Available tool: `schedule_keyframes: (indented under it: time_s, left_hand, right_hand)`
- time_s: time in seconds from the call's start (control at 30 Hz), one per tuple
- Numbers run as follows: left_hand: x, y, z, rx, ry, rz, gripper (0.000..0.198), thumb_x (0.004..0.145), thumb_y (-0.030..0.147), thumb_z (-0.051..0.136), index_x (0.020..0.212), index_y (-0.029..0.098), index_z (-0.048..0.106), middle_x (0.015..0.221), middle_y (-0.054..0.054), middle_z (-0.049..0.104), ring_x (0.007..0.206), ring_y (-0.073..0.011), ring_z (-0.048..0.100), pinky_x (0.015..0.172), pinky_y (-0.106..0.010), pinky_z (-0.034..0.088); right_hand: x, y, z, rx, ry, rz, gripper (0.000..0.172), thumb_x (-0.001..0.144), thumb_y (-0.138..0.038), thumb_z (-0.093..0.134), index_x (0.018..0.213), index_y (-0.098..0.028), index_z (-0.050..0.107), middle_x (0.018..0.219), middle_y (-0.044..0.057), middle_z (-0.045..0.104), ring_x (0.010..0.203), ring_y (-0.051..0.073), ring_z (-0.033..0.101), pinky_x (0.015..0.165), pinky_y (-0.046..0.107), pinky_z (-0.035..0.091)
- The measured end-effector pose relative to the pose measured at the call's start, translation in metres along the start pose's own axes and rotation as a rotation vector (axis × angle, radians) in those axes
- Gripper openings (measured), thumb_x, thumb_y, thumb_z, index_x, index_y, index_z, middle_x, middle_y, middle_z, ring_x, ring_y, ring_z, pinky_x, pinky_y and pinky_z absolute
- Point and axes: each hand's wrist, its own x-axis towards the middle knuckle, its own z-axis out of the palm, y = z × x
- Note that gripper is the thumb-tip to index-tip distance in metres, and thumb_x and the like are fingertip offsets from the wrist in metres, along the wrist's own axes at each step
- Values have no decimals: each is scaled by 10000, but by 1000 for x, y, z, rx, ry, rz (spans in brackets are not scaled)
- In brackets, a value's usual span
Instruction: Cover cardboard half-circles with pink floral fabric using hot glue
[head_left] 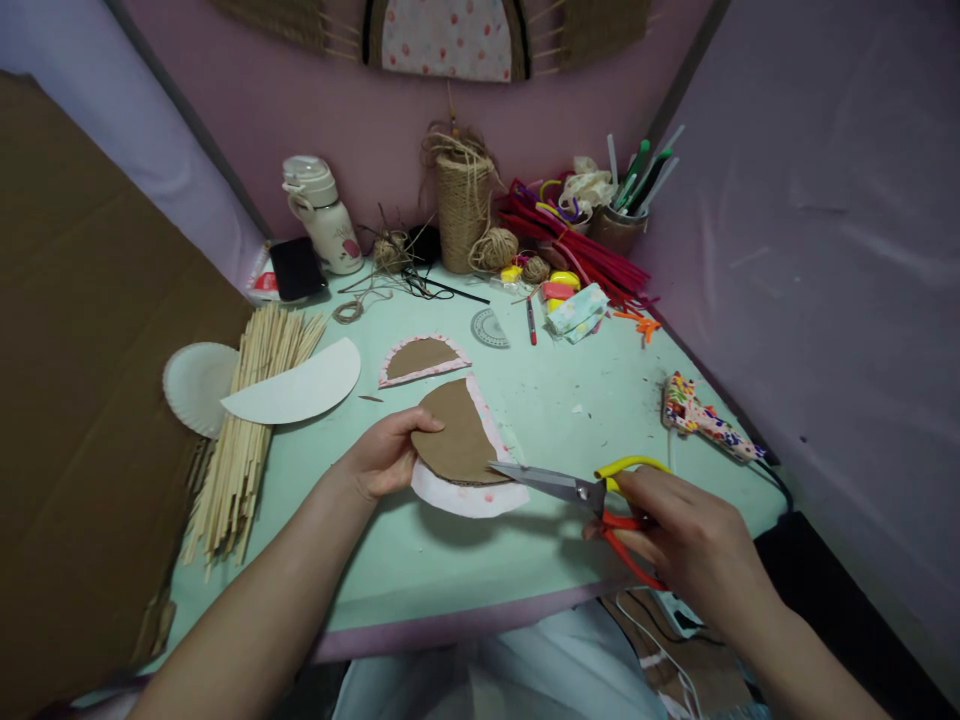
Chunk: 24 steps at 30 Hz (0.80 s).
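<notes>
1. Left hand: closed in a pinch on the left side of the larger cardboard half-circle, thumb on top; the fingers beneath are mostly hidden.
2. Right hand: curled round the yellow and red handles of the scissors; some fingers hidden by the palm. Blades look close together, tip overlapping the half-circle's lower right; contact cannot be told.
3. Half-circle's position: above the near middle of the table, between both hands. Pink-dotted white covering shows along two sides; the rest of it is hidden behind the cardboard.
4. Wall hanging cut off by the top of the view. Paper plate partly covered by sticks.
5. Room: bare tabletop between scissors and glue gun, also a strip towards the near edge. Far side crowded; the sticks lie along the left edge.
6. Counts: cardboard half-circles, two, the smaller lying just beyond; scissors, one; protractor, one; bottle, one; sticks, too many to count.
</notes>
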Motion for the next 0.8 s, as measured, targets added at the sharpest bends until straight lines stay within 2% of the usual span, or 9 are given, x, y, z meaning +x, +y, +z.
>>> schedule_keyframes:
  time_s: [0.07,0.2,0.3,0.4,0.5,0.63,0.7,0.8]
  left_hand:
    - [1,0,0,-6,26,12,575,753,96,543,1328,97,533,994,-107,759,949,-259,714,953,-403,512]
    - [2,0,2,20,148,51,542,760,88,568,1300,135,561,955,-86,765,871,-233,724,822,-357,566]
    - [3,0,5,50,207,150,557,757,75,597,1310,126,555,970,-93,763,868,-232,718,766,-338,582]
    - [4,0,8,68,213,251,591,756,80,623,1339,136,540,1007,-99,757,888,-236,714,775,-336,588]
    - [4,0,10,71,211,316,618,770,92,635,1372,166,517,1044,-94,751,904,-235,712,780,-335,594]
    - [5,-2,13,75,216,428,640,790,119,658,1402,192,488,1128,-98,730,1019,-253,688,904,-374,565]
    - [5,-4,15,86,213,470,654,788,135,678,1408,206,482,1163,-97,718,1058,-259,674,943,-387,547]
    - [6,-8,18,111,213,506,675,777,149,704,1408,237,480,1208,-86,699,1088,-257,660,961,-387,535]
  right_hand:
    - [2,1,1,-3,3,77,357,890,-521,537,730,-208,598,582,-10,527,502,132,484,483,236,347]
    - [16,13,9,-150,36,349,390,854,-569,533,684,-220,564,555,-12,509,480,138,441,456,243,280]
    - [33,24,20,-319,-59,458,373,853,-547,529,680,-218,561,582,18,556,484,159,461,455,257,223]
    - [46,30,34,-346,-131,455,286,890,-435,508,800,-185,613,714,69,630,575,188,546,494,268,271]
    - [52,33,47,-300,-128,444,248,903,-363,507,937,-149,628,861,112,668,701,218,606,568,285,349]
    - [55,40,56,-271,-47,367,276,918,-354,490,973,-125,634,890,142,651,787,257,604,665,338,424]
    - [56,42,57,-239,23,302,285,912,-334,483,970,-109,649,949,184,643,873,294,593,764,411,452]
    - [61,33,58,-8,150,317,346,895,-357,515,1095,-100,629,1094,207,634,1019,316,569,906,497,429]
